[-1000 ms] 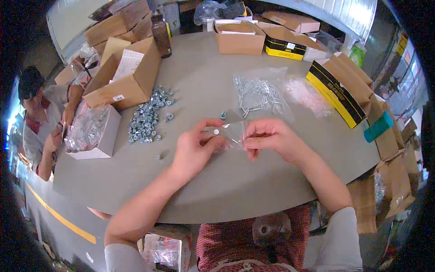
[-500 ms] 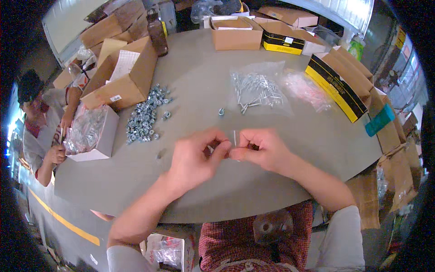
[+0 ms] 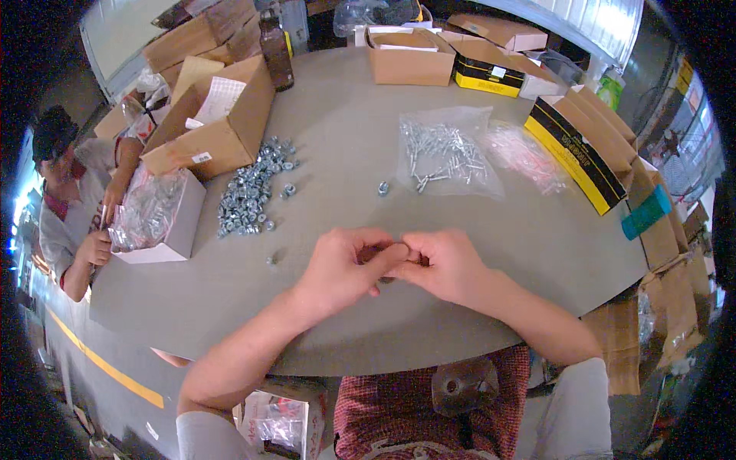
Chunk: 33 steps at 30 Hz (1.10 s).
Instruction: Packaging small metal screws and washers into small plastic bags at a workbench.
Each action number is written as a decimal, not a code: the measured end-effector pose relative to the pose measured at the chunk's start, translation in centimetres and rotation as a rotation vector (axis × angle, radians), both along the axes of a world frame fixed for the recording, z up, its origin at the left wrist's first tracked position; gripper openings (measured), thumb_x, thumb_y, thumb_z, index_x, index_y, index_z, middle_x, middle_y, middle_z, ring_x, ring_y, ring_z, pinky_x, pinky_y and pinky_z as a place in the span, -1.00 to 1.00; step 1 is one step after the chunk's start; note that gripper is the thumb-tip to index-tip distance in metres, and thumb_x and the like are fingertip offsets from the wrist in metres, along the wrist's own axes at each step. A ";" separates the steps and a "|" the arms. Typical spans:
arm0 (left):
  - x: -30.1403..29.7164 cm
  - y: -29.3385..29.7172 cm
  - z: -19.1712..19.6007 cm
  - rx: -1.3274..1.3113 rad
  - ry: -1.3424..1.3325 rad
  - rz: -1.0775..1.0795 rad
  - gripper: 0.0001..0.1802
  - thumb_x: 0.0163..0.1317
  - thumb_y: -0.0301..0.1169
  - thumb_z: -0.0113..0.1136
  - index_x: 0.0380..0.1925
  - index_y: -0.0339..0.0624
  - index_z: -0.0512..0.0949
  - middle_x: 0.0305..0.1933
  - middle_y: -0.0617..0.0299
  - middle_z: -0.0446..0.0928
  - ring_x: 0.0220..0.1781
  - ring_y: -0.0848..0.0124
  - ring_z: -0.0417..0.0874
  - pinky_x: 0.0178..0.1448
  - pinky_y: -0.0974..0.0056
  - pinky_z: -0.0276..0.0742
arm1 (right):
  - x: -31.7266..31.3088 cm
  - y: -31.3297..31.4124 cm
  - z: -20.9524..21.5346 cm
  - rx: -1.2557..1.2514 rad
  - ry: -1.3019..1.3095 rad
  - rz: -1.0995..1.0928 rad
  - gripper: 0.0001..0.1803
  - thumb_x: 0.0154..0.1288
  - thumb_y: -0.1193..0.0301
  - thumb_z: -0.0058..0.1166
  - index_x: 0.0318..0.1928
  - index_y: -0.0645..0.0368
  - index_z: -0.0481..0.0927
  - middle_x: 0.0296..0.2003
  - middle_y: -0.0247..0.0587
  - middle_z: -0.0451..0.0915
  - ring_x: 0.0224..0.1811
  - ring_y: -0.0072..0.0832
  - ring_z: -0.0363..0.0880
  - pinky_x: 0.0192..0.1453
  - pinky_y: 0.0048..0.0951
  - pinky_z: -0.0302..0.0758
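A grey counter (image 3: 345, 115) holds a pile of nuts (image 3: 249, 195) beside an open cardboard box (image 3: 215, 123). Farther right lie a clear bag of screws (image 3: 445, 153) and yellow-and-black boxes (image 3: 575, 153). A co-worker (image 3: 69, 199) sits at the left edge.

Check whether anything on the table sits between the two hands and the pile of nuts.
Almost nothing: one stray nut lies on the bare table between the left hand and the nuts. The right hand touches the left, which lies on its path.
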<state>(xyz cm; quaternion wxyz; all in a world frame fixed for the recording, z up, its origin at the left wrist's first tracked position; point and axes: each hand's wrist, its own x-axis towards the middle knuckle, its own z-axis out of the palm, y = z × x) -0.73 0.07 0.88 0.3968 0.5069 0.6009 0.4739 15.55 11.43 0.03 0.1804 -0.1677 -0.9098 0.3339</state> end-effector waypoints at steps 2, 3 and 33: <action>0.1 -0.1 0.0 0.002 0.056 -0.016 -0.74 0.34 -0.30 0.22 -0.22 -0.31 0.69 -0.50 0.22 0.66 -0.58 0.54 0.61 -0.50 0.39 0.51 | -0.1 -0.4 0.0 0.063 0.025 -0.017 -0.62 0.19 0.06 0.31 -0.31 0.14 0.62 -0.52 -0.06 0.63 -0.47 -0.04 0.65 -0.38 -0.11 0.53; 0.1 -0.1 0.1 0.006 0.115 -0.031 -0.75 0.35 -0.32 0.21 -0.22 -0.31 0.69 -0.50 0.21 0.66 -0.58 0.54 0.61 -0.50 0.40 0.50 | -0.1 -0.5 0.2 0.093 0.021 -0.007 -0.59 0.20 0.04 0.30 -0.31 0.15 0.61 -0.50 -0.06 0.64 -0.44 -0.03 0.66 -0.35 -0.10 0.55; -0.6 0.2 0.1 0.060 0.100 0.100 -0.93 0.27 -0.50 0.26 -0.31 -0.29 0.61 -0.35 0.28 0.65 -0.30 0.57 0.62 -0.19 0.43 0.53 | 0.1 -0.2 -0.5 -0.297 0.282 -0.020 -0.93 0.42 0.51 0.02 -0.18 0.21 0.55 -0.45 -0.17 0.67 -0.44 -0.42 0.71 -0.37 -0.38 0.61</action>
